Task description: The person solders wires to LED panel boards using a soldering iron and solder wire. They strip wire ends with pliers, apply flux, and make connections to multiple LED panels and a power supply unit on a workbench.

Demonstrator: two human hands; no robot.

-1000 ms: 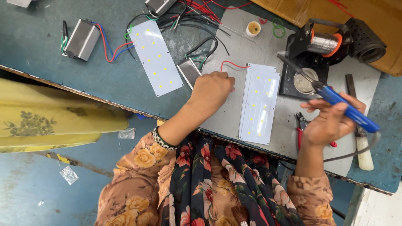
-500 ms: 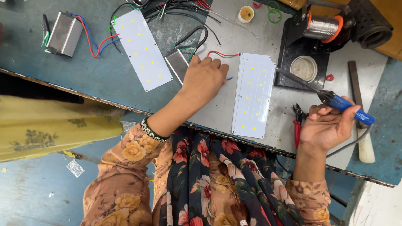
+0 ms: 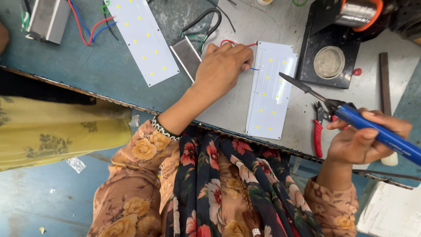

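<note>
While the left hand (image 3: 223, 66) sits knuckles-up on the worktop (image 3: 101, 74), its fingertips are pinched together on thin red and blue wires (image 3: 232, 43) right at the top left corner of the LED board (image 3: 269, 90). That board is a long white rectangle dotted with small yellow chips, lying flat on a grey sheet near the worktop's front edge. The right hand (image 3: 362, 140) is off to the side, fingers wrapped tight round a blue-handled soldering iron (image 3: 346, 112); its dark metal tip hangs over the board's right edge, not touching as far as I can tell.

Stuff crowding around: a second white LED board (image 3: 142, 37) lies angled further left, well apart. A small grey metal box (image 3: 186, 55) sits just beside the left hand's thumb side, with black cable looping above it. A black stand (image 3: 333, 48) holds a round tin (image 3: 330, 62) and a solder spool (image 3: 357, 12) just right of the board. Red-handled pliers (image 3: 318, 131) lie between board and right hand. A ribbed metal driver box (image 3: 44, 17) with red and blue leads sits far left.
</note>
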